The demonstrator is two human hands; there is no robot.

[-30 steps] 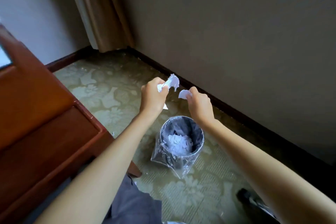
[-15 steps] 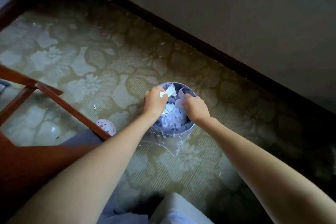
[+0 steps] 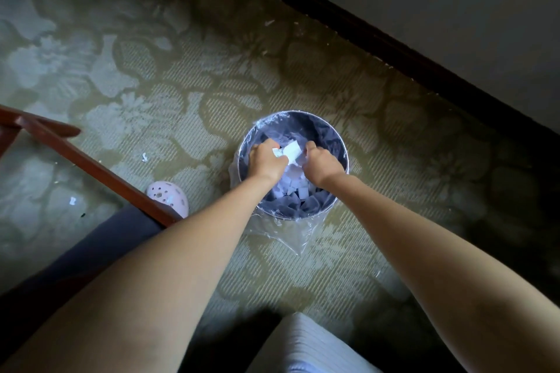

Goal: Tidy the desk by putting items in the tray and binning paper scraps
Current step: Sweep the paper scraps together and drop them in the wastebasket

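Paper scrap point(image 3: 291, 151) between hands point(image 3: 266, 162) point(image 3: 323, 162); over bin point(image 3: 330, 135)

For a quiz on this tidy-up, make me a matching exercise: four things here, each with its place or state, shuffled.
Things: 1 waste bin; 2 pink slipper; 3 white paper piece; 4 stray scrap.
States: A gripped between left hand and right hand; B loose on the carpet; C lined with clear plastic; D dotted with small holes.
Pairs: 1-C; 2-D; 3-A; 4-B.
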